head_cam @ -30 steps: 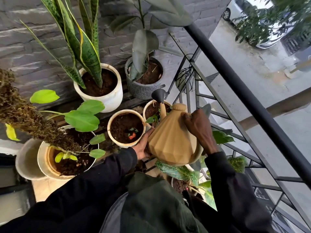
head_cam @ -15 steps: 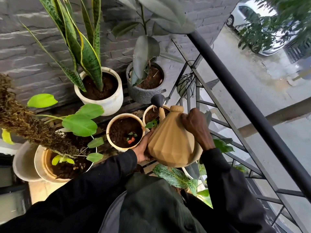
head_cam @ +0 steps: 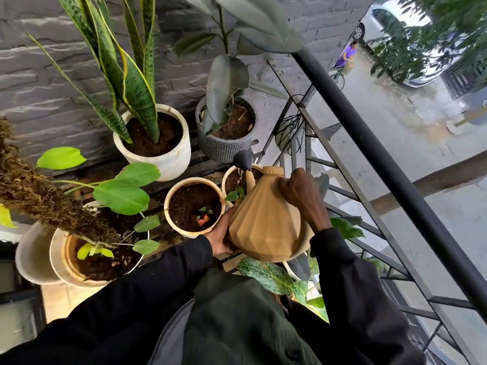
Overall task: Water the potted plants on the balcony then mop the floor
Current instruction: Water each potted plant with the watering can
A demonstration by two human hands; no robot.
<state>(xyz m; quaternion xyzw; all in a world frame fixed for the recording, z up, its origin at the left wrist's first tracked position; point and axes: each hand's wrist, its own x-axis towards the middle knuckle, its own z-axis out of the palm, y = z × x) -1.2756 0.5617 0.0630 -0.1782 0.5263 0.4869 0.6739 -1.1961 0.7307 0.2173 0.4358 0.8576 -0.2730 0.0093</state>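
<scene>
Legible text: none anywhere in view.
Red tag (head_cam: 203, 221): lies on the soil in the cream pot (head_cam: 193, 180); any marking too small to read.

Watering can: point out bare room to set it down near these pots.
Only one bare patch shows: tan floor between the moss-pole pot and your left sleeve. The slatted shelf is crowded: snake plant pot, grey ribbed pot and cream pot stand close together.
</scene>
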